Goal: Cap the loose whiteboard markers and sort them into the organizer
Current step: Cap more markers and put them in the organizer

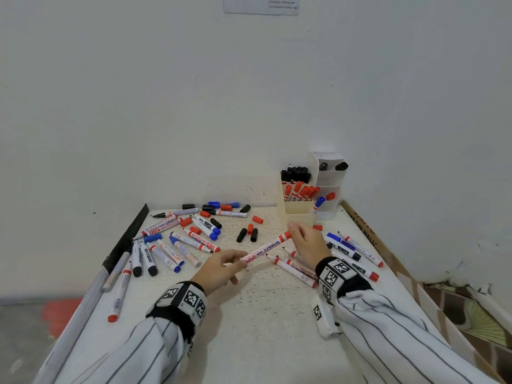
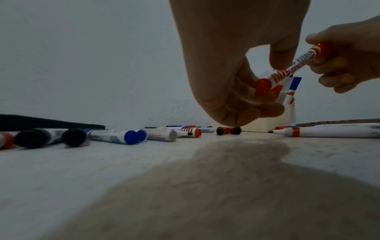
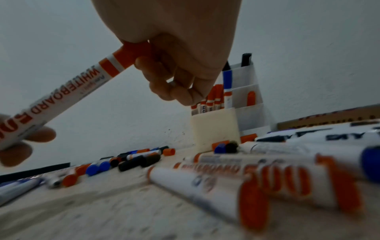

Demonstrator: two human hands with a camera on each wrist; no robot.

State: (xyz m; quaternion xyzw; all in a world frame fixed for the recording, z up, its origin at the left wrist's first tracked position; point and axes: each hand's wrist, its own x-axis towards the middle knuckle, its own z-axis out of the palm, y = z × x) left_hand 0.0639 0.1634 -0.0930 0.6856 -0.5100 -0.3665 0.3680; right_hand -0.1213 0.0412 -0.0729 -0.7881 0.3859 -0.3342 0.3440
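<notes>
Holding a red marker [image 1: 266,248] above the middle of the worktop [image 1: 266,314], a person grips it at both ends. The left hand [image 1: 219,268] pinches the near end in curled fingers; the right hand [image 1: 309,242] pinches the red cap at the far end. At the far right against the wall stands the organizer [image 1: 297,210], holding black, red and blue markers. Loose markers and caps lie scattered across the worktop.

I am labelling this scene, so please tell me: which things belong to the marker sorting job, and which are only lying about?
Job:
- red-capped white marker, held by left hand and right hand
- cream plastic organizer
- loose red cap

Lying about:
- printed paper sheet on wall
- brown cardboard
</notes>
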